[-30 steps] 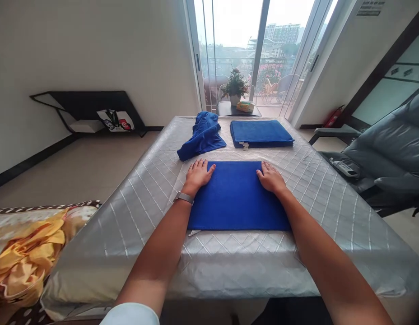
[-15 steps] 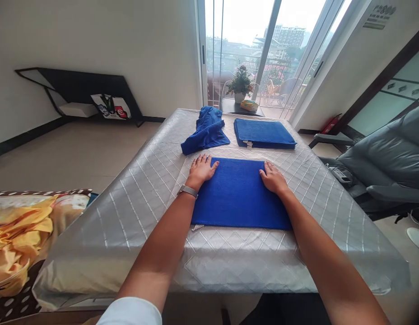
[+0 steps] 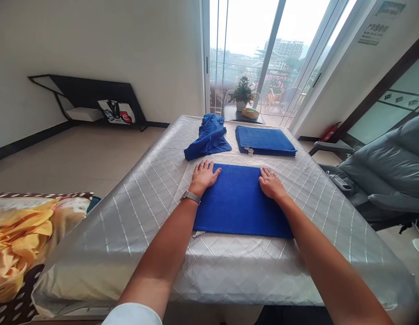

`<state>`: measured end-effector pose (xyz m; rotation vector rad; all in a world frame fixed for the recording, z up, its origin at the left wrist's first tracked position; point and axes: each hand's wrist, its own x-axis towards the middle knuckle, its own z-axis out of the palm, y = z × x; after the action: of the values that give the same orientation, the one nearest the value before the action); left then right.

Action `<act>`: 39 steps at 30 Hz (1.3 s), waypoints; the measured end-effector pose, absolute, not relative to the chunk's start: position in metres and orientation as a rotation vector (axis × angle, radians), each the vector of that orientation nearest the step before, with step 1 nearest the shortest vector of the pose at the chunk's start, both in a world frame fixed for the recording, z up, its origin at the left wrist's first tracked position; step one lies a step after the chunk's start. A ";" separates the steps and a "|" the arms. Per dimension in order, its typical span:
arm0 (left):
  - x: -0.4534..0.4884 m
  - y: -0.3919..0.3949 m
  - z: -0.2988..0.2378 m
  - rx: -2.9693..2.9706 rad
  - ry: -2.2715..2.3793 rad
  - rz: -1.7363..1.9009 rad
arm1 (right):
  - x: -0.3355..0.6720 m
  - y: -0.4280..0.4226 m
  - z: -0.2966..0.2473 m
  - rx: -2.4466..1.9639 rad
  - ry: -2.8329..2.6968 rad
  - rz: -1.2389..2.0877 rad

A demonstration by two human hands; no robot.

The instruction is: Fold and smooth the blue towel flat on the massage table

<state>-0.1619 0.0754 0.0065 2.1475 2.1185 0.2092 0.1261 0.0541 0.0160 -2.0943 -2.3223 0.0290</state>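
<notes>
A folded blue towel [image 3: 239, 201] lies flat in the middle of the table with the silver quilted cover [image 3: 135, 216]. My left hand [image 3: 203, 175] rests flat on the towel's far left corner, fingers spread. My right hand [image 3: 271, 183] lies flat on its far right corner, fingers together but stretched out. A watch sits on my left wrist. Behind, a crumpled blue towel [image 3: 208, 136] lies at the far left and a neatly folded stack of blue towels [image 3: 264, 140] at the far right.
A grey reclining chair [image 3: 382, 180] stands right of the table. Yellow cloth on a patterned cushion [image 3: 23, 234] is at the left. A small table with a flower pot [image 3: 242, 94] stands before the balcony doors. A black shelf [image 3: 90, 97] leans on the wall.
Both hands stay on the towel's far corners. My right hand has slid slightly inward along the edge. The view has shifted a little.
</notes>
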 end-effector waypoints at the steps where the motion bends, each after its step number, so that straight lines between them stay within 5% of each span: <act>1: -0.162 0.075 0.007 2.146 2.115 0.198 | 0.127 0.055 0.013 -2.089 -2.294 0.070; 20: -0.155 0.069 0.013 2.340 2.177 0.329 | 0.122 0.052 0.010 -2.085 -2.136 0.189; 29: -0.018 0.032 0.020 2.794 1.373 0.417 | 0.126 0.049 0.008 -2.049 -2.214 0.132; 39: -0.010 0.067 0.004 2.552 1.637 0.320 | 0.125 0.049 0.008 -2.023 -2.139 0.189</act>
<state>-0.0096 0.0669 0.0038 2.5517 1.6375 0.3204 0.1249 0.0490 0.0077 -2.0228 -2.1391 0.1887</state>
